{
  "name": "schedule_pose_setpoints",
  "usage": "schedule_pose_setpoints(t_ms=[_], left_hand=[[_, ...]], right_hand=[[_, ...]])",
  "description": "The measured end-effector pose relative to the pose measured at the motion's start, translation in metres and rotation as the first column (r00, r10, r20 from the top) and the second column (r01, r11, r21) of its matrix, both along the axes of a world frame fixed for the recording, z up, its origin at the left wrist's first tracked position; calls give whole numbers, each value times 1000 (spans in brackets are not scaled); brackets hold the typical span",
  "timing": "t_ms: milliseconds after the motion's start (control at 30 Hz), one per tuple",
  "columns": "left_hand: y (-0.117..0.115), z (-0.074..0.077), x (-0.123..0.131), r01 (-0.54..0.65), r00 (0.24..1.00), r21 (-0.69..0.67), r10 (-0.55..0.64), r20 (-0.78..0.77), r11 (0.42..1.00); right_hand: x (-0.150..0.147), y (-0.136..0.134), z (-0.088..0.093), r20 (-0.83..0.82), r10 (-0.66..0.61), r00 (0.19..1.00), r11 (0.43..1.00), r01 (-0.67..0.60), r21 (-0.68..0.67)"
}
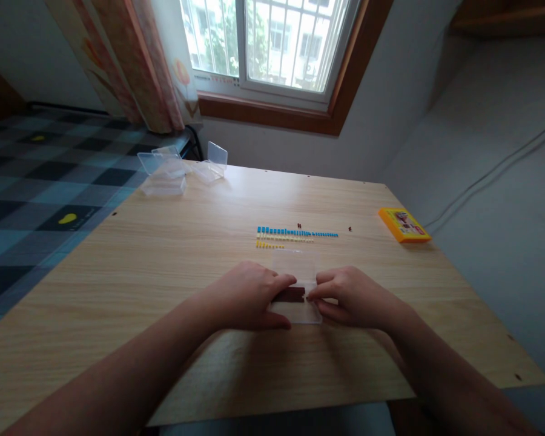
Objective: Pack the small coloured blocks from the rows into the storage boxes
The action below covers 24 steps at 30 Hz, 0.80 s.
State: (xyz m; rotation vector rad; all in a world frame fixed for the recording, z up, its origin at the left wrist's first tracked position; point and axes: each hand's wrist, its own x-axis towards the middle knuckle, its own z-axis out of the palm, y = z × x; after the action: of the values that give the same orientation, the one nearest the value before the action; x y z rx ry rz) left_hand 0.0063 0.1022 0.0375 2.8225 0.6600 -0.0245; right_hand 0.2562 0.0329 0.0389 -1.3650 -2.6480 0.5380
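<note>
A clear plastic box [306, 315] lies with its lid folded back on the table before me. Dark brown small bricks [288, 295] are packed together in a strip inside it. My left hand [249, 297] grips the box's left side, one finger reaching over the brown strip. At the strip's right end, my right hand [345, 297] pinches a tiny dark piece that its fingertips partly hide. Just beyond the lid are rows of small blue bricks [277, 231], cream bricks [284, 238] and yellow bricks [269, 246].
A few dark red bits [299, 226] lie behind the rows. On the right is an orange-yellow box [404, 226]. More clear plastic boxes [163, 184] stand open at the table's far left corner. A checked bed [49, 181] adjoins the left edge.
</note>
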Motion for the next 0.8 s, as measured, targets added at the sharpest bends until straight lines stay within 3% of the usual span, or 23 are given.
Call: schedule_pose_setpoints(t_ms=[800], left_hand=[[0, 3, 1, -7, 999, -19, 6, -43, 1000]], right_hand=[[-1, 0, 0, -15, -14, 1000, 999, 14, -30]])
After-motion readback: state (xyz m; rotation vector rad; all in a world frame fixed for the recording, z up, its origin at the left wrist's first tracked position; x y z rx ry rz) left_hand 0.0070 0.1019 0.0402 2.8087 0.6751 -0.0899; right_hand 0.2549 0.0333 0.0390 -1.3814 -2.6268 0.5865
